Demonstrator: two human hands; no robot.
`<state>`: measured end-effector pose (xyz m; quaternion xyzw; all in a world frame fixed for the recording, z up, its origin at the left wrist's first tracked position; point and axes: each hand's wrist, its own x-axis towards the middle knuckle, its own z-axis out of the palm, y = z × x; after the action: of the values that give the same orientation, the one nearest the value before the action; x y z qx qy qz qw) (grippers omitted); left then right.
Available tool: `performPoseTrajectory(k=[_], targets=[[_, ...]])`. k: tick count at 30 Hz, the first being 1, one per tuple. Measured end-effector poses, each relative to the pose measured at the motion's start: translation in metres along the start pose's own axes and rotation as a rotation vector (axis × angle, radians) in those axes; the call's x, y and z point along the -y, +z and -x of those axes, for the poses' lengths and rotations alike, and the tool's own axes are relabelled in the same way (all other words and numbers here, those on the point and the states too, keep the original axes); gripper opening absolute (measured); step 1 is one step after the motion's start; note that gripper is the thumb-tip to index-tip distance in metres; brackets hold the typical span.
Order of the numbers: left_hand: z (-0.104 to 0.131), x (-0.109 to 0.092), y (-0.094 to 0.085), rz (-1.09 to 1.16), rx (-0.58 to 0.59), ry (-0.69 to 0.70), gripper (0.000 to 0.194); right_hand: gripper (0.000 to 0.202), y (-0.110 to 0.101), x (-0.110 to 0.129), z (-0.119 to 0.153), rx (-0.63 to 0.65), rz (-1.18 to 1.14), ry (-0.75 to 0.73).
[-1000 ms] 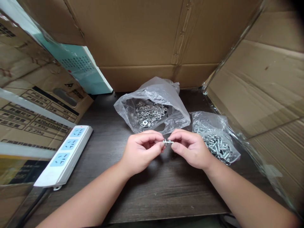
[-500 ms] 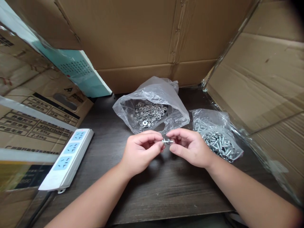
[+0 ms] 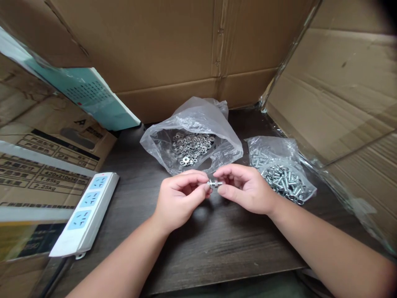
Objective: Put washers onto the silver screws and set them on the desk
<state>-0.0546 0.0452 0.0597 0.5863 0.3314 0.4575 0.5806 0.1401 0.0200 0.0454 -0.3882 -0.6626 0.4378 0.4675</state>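
Note:
Between my hands is a small silver bolt [image 3: 220, 183] lying roughly level, with a washer and a nut [image 3: 216, 183] on its shank. My left hand [image 3: 182, 194] pinches the bolt's head end between thumb and fingertips, so the head is mostly hidden. At the threaded end, my right hand [image 3: 245, 188] has its thumb and index finger apart, with the bolt's tip showing in the gap. Just beyond the hands, an open clear plastic bag [image 3: 158, 145] holds a heap of washers and nuts [image 3: 194, 145].
A second clear bag [image 3: 274, 145] with many bolts [image 3: 285, 181] lies at the right on the dark wooden table [image 3: 217, 252]. A white power strip [image 3: 85, 213] stands left. Cardboard walls [image 3: 167, 45] enclose the back and sides; a teal book [image 3: 96, 99] leans at back left.
The whole view has shifted slightly. My left hand keeps its pinch on the bolt. The nut seems a touch closer to the washer, and more thread shows beyond it.

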Motion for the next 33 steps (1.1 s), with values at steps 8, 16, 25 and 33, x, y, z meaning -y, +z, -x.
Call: performPoseTrajectory(k=[8,16,25,33], targets=[[0.0,-0.0001,-0.0002,-0.013,0.007,0.011,0.007,0.013,0.0002,0.0042,-0.0017,0.0,0.127,-0.022],[0.0005,0.0014,-0.0004,-0.009,0.012,0.022,0.008,0.03,0.0022,0.0013,0.0021,0.003,-0.034,0.023],[0.001,0.0004,0.0015,-0.02,0.031,0.014,0.006,0.02,-0.0014,0.0082,-0.0013,0.005,0.154,-0.035],[0.0003,-0.0016,0.0005,-0.046,0.03,0.03,0.006,0.024,0.0016,0.0042,0.0028,0.027,-0.026,0.022]])
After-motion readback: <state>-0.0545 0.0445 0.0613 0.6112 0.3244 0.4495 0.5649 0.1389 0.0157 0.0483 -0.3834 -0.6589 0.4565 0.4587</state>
